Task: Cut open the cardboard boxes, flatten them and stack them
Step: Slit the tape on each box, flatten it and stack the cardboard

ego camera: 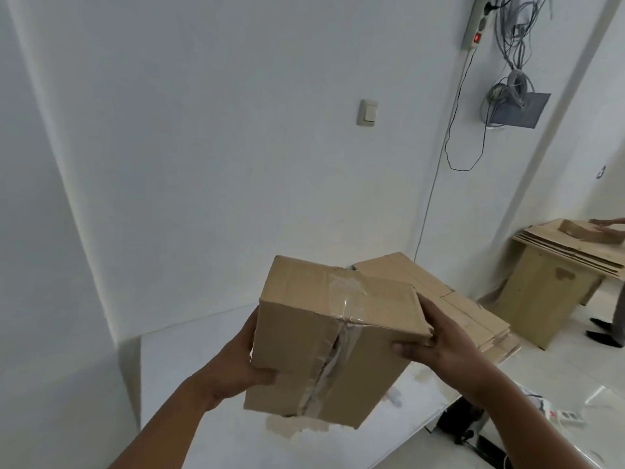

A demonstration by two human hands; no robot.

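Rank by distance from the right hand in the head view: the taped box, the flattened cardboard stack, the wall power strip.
1. taped box: gripped by the right hand.
2. flattened cardboard stack: on the table behind it.
3. wall power strip: high, top right.

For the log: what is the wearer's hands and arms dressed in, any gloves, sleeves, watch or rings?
Nothing worn shows. The left hand and right hand are ungloved. The left forearm and right forearm are bare to the frame edge: no sleeve, watch or wristband. No ring on the fingers in view; those behind the box are hidden.
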